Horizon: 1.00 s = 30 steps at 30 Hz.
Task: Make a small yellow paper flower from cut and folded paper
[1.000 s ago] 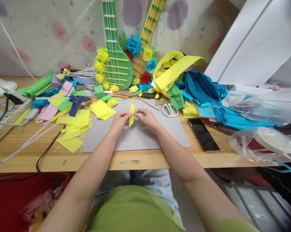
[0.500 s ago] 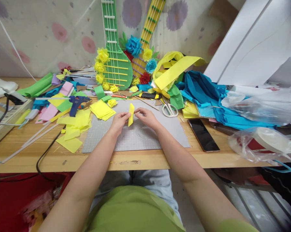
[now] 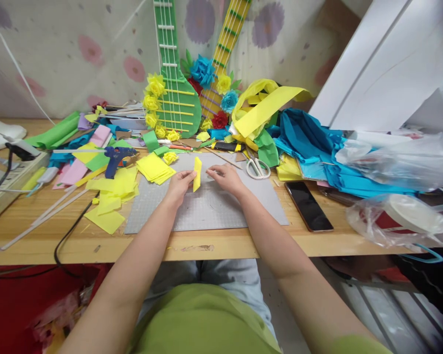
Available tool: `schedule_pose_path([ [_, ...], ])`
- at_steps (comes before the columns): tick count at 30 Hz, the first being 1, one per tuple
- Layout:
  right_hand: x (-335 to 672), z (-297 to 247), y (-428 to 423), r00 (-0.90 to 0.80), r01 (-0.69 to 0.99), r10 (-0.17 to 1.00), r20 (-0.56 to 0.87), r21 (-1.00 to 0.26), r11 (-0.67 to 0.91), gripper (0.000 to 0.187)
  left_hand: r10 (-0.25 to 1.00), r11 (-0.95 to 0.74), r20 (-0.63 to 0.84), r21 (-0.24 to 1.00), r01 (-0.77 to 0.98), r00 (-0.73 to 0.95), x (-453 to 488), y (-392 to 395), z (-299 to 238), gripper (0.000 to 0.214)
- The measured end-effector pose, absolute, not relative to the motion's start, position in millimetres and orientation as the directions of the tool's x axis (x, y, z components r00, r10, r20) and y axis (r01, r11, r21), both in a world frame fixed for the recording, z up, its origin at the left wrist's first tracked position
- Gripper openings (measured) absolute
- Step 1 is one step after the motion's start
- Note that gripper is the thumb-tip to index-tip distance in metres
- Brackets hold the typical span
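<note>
My left hand (image 3: 180, 187) pinches a folded piece of yellow crepe paper (image 3: 197, 175), which stands upright between thumb and fingers above the grey cutting mat (image 3: 214, 211). A short gap to the right of the paper, my right hand (image 3: 226, 178) hovers with loosely bent fingers and nothing visible in them. Left of my left hand lies a stack of yellow paper squares (image 3: 155, 168), with a small yellow paper flower (image 3: 170, 157) at its upper edge. White-handled scissors (image 3: 258, 168) rest beyond my right hand.
A blue glue gun (image 3: 115, 160) and loose yellow sheets (image 3: 107, 220) lie on the left. To the right are a phone (image 3: 309, 206), blue crepe paper (image 3: 310, 130) and a plastic-wrapped cup (image 3: 401, 219). Behind the mat stand a green paper-covered instrument (image 3: 182, 105) and a yellow one (image 3: 227, 42).
My right hand has drawn slightly away from the folded yellow paper, widening the gap. My left hand, still holding the paper, has shifted a little to the left.
</note>
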State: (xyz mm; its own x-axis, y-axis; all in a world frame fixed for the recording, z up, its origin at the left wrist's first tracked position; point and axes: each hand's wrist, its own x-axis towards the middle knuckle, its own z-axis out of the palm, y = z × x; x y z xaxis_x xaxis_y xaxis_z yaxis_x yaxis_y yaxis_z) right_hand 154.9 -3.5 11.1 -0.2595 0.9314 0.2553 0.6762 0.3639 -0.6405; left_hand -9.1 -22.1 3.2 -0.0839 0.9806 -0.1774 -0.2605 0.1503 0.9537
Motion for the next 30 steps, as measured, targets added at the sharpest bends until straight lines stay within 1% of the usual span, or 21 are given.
schedule_pose_path([
  [4,153,12,-6,-0.305,0.64,0.903,0.303,-0.637,0.43,0.026,0.981,0.153,-0.18,0.944,-0.291,-0.069,-10,-22,2,0.035],
  [7,151,10,-6,-0.331,0.58,0.892,0.309,-0.679,0.45,0.024,0.98,0.17,-0.195,0.931,-0.323,-0.048,-11,-22,2,0.035],
  [12,147,3,0,-0.314,0.406,0.913,0.262,-0.832,0.378,0.021,0.976,0.215,-0.215,0.909,-0.358,0.041,-11,-23,4,0.034],
  [15,144,0,1,-0.291,0.332,0.929,0.227,-0.887,0.321,0.022,0.974,0.225,-0.213,0.902,-0.369,0.073,-10,-25,6,0.032],
  [17,143,1,-1,-0.284,0.315,0.936,0.209,-0.902,0.297,0.023,0.972,0.234,-0.212,0.899,-0.371,0.098,-10,-26,8,0.031],
  [22,144,8,-5,-0.327,0.271,0.928,0.179,-0.923,0.274,0.027,0.963,0.262,-0.221,0.896,-0.358,0.152,-9,-27,10,0.024],
  [30,143,6,-4,-0.307,0.216,0.937,0.165,-0.947,0.237,0.028,0.958,0.272,-0.221,0.9,-0.34,0.181,-11,-25,8,0.018],
])
